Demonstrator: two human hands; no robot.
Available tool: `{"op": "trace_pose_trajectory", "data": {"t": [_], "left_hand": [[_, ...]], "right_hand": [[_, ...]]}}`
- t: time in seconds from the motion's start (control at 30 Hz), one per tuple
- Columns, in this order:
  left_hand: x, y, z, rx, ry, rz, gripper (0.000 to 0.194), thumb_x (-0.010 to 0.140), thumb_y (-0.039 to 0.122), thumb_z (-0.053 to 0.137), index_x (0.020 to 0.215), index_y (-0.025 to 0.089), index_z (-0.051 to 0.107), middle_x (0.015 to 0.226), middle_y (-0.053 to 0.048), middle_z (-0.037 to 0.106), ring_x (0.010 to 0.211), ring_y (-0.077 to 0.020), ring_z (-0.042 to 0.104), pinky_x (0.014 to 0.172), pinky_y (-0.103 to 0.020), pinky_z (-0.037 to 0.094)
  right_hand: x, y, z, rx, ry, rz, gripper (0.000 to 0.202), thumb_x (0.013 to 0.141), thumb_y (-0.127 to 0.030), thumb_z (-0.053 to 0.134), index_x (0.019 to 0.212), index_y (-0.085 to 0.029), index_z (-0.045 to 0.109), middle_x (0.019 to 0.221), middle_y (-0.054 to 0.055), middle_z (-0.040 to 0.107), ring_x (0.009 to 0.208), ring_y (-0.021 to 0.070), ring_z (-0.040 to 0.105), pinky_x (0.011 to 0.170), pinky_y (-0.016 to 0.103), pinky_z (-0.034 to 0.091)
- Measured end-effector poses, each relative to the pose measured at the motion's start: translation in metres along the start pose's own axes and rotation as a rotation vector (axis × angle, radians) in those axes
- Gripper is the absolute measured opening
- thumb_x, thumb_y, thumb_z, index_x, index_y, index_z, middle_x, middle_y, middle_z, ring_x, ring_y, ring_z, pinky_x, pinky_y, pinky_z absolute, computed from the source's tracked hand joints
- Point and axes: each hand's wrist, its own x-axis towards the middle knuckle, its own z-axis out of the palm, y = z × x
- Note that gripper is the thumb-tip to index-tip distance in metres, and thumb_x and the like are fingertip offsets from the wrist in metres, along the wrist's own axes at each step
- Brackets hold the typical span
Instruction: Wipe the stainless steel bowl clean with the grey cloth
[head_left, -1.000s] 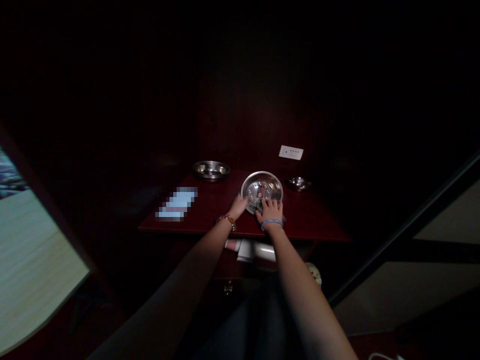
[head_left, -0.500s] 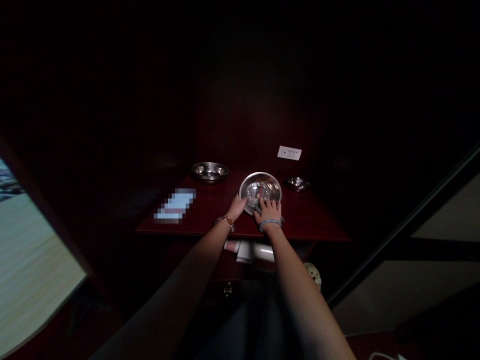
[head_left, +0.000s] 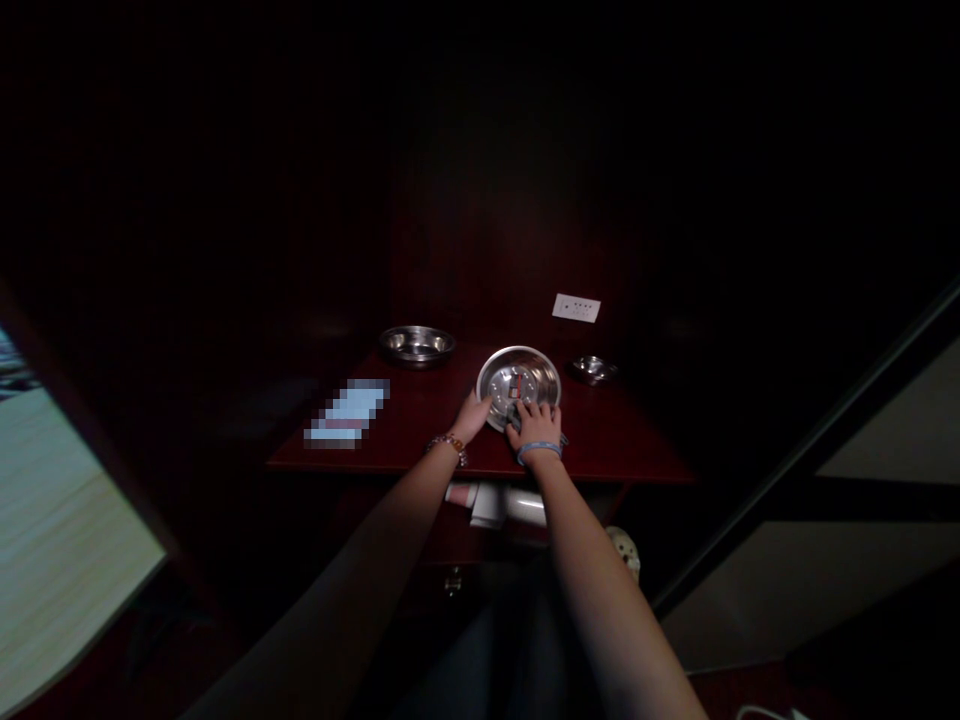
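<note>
Head view: my left hand [head_left: 469,417] pinches a round silver metal bowl [head_left: 532,378]; my right hand [head_left: 536,428] spreads over grey cloth [head_left: 513,417]. A loose pinch could slip.

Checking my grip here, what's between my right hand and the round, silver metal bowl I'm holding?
In the head view, a bunched dark grey cloth shows between your right hand and that bowl, partly hidden by the hand.

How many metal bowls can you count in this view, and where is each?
3: a wide bowl at the back left of the red tabletop; a tilted bowl in the left hand; a small bowl toward the right. Darkness could hide others.
</note>
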Motion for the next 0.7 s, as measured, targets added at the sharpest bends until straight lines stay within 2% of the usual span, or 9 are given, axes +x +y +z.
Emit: {"op": "trace_pose_trajectory", "data": {"t": [0.3, 0.7], "left_hand": [[-0.0026, 0.0060, 0.0007, 0.004, 0.004, -0.024, 0.036, 0.078, 0.015, 0.057, 0.114, 0.012, 0.060, 0.119, -0.013, 0.068, 0.111, -0.0233, 0.062, 0.106, -0.037, 0.042], [-0.0007, 0.0027, 0.0004, -0.009, 0.009, -0.035, 0.038, 0.078, 0.017, 0.058, 0.116, 0.012, 0.060, 0.119, -0.013, 0.067, 0.110, -0.0234, 0.063, 0.105, -0.038, 0.043]], "right_hand": [[0.0005, 0.0003, 0.0022, -0.002, 0.002, 0.003, 0.060, 0.089, -0.048, 0.047, 0.144, -0.023, 0.046, 0.146, 0.008, 0.049, 0.132, 0.0317, 0.037, 0.112, 0.047, 0.017], [-0.0005, -0.0003, 0.0014, 0.001, 0.010, 0.005, 0.060, 0.089, -0.049, 0.047, 0.143, -0.022, 0.047, 0.145, 0.009, 0.050, 0.130, 0.0325, 0.038, 0.111, 0.046, 0.018]]}}
